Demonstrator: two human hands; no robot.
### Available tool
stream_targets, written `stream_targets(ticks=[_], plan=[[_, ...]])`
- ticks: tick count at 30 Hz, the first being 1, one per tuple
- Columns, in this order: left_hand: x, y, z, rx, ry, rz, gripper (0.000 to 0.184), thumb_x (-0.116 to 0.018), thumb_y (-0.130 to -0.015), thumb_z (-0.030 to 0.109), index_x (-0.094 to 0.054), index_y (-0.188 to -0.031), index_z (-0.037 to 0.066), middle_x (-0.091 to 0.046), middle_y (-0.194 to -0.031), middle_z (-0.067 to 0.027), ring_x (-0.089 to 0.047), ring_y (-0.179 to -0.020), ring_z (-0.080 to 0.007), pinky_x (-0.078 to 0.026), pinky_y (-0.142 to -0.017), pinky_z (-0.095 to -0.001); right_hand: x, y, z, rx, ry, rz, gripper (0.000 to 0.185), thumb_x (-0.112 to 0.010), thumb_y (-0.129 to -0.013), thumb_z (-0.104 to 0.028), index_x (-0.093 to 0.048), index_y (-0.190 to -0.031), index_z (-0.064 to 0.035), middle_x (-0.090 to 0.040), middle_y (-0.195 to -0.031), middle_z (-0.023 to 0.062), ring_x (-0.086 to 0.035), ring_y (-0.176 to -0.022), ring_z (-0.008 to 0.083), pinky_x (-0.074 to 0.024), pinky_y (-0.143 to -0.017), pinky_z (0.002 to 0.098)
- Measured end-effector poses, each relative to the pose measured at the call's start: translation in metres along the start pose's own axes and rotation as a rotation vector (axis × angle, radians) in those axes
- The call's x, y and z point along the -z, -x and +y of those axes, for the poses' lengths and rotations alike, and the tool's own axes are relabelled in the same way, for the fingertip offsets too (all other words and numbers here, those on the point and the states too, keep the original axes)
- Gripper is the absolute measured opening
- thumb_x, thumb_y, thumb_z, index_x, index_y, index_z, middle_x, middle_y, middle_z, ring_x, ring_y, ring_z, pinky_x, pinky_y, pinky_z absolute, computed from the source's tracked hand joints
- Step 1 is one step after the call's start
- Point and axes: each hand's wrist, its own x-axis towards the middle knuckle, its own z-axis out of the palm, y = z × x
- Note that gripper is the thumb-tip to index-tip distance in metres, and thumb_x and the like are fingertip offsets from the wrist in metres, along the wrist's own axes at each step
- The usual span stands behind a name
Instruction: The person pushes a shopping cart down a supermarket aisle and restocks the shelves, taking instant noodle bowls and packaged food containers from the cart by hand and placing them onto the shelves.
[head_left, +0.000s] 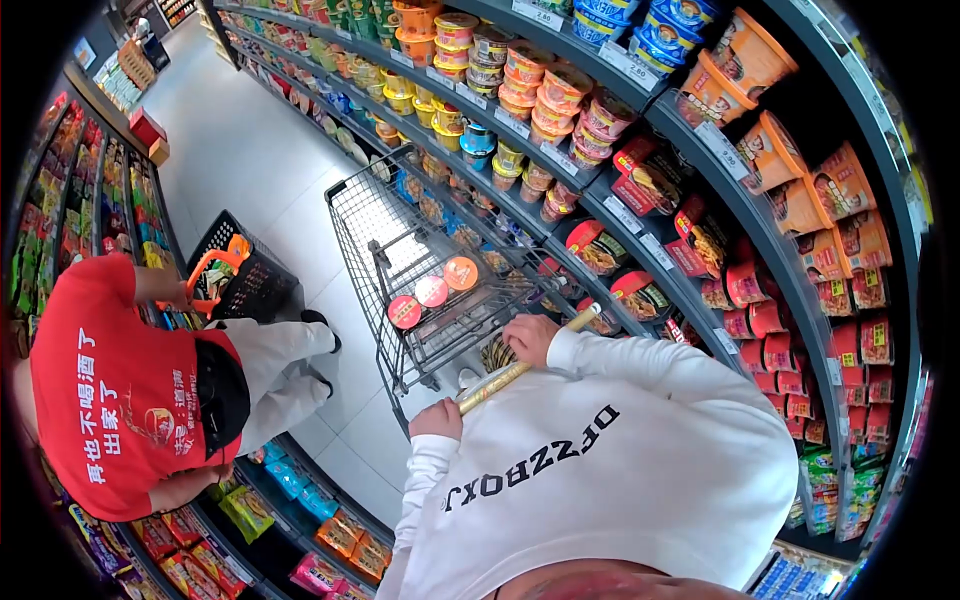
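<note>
A black wire shopping cart stands in front of me in the aisle. Both of my hands are on its gold-coloured handle bar. Near the bar's left end, my left hand is closed around it. My right hand wraps over the bar further right, its fingers partly hidden. Three round stickers, red, pink and orange, sit in a row on the cart's near panel. White sleeves cover both my arms.
To the right, curved shelves hold stacked instant noodle cups and bowls. On the left, a person in a red shirt holds a black basket with an orange handle. Snack shelves line that side. Tiled floor runs ahead.
</note>
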Motion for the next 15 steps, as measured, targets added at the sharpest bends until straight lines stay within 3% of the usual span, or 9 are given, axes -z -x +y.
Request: stream_targets(ticks=[4, 6, 10, 15], plan=[[0.007, -0.010, 0.003, 0.037, -0.017, 0.100, 0.037, -0.045, -0.095, 0.033, -0.066, -0.079, 0.007, -0.067, -0.067, -0.0198, -0.067, -0.063, -0.0411, -0.053, -0.062, -0.0533, -0.005, -0.009, 0.007, -0.102, 0.004, -0.083, 0.012, -0.054, -0.085, -0.013, -0.062, -0.083, -0.0049, -0.064, -0.080, 0.0132, -0.064, -0.077, 0.0375, -0.0517, -0.071, 0.0481], [0.008, -0.016, 0.002, 0.077, -0.001, 0.231, 0.031, -0.048, -0.094, 0.032, -0.063, -0.080, 0.008, -0.066, -0.066, -0.0215, -0.065, -0.060, -0.0423, -0.052, -0.058, -0.0545, -0.003, -0.018, 0.004, -0.090, 0.046, -0.054, 0.013, -0.055, -0.086, -0.015, -0.062, -0.083, -0.0048, -0.065, -0.081, 0.0142, -0.064, -0.075, 0.0396, -0.0515, -0.068, 0.0501], [0.013, -0.031, -0.003, 0.084, -0.028, 0.281, 0.028, -0.050, -0.093, 0.030, -0.060, -0.081, 0.008, -0.065, -0.064, -0.0212, -0.065, -0.060, -0.0426, -0.052, -0.057, -0.0550, -0.008, -0.035, 0.009, -0.065, 0.083, 0.016, 0.010, -0.055, -0.086, -0.012, -0.060, -0.080, -0.0049, -0.063, -0.077, 0.0138, -0.063, -0.072, 0.0384, -0.0511, -0.064, 0.0482], [0.021, -0.055, -0.014, 0.088, -0.107, 0.347, 0.027, -0.050, -0.092, 0.031, -0.062, -0.082, 0.009, -0.065, -0.063, -0.0205, -0.065, -0.059, -0.0421, -0.052, -0.057, -0.0545, -0.010, -0.062, 0.016, -0.121, 0.104, -0.062, 0.017, -0.057, -0.088, -0.019, -0.064, -0.088, -0.0039, -0.067, -0.084, 0.0160, -0.065, -0.080, 0.0401, -0.0520, -0.072, 0.0507]])
